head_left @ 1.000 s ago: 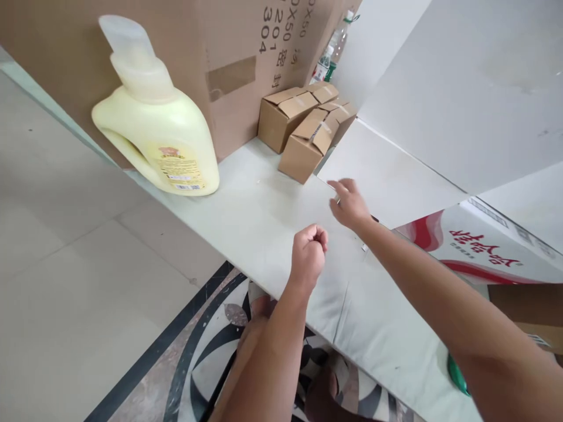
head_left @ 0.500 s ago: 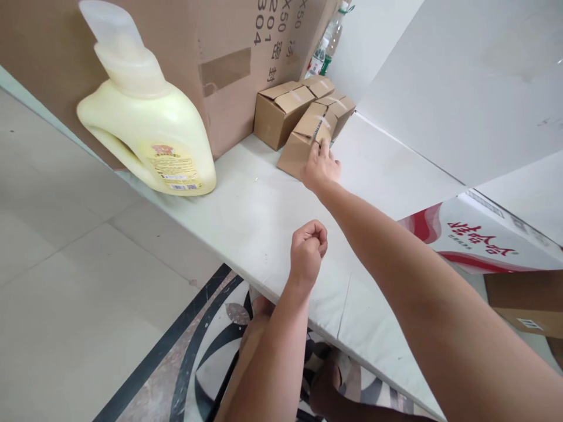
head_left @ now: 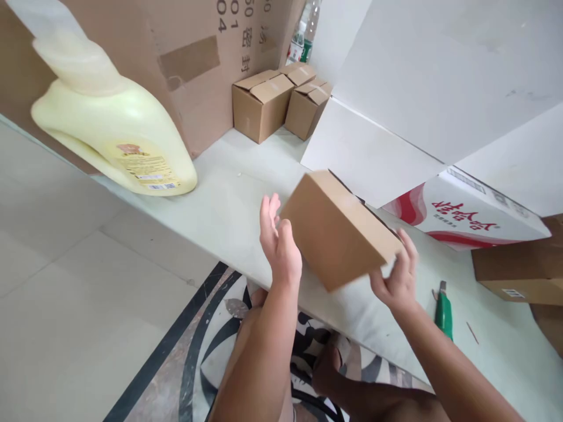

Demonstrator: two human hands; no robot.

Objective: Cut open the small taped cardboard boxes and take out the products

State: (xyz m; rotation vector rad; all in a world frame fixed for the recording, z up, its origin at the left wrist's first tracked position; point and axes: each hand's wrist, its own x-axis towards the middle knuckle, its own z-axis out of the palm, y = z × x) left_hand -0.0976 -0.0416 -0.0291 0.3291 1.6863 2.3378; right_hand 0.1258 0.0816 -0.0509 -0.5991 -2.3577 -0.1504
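Observation:
A small brown cardboard box (head_left: pixel 338 234) is tilted above the pale table (head_left: pixel 229 217), in front of me. My right hand (head_left: pixel 398 272) grips its right end, with the thumb low and the fingers over the corner. At the box's left end my left hand (head_left: pixel 281 243) is open, fingers raised and spread; whether it touches the cardboard I cannot tell. On the table to the right of my right hand lies a green box cutter (head_left: pixel 443 313).
Several small cardboard boxes (head_left: pixel 264 99) stand at the back against a large carton (head_left: pixel 189 94). A pale yellow detergent bottle (head_left: pixel 118 135) is at the left, plastic bottles (head_left: pixel 303 35) behind. On the right sit a white-and-red carton (head_left: pixel 479 211) and a brown box (head_left: pixel 519 272).
My right hand has brought one small box from the back group toward me and lifted it. My left hand has gone from a fist to open beside it. The box cutter has come into view.

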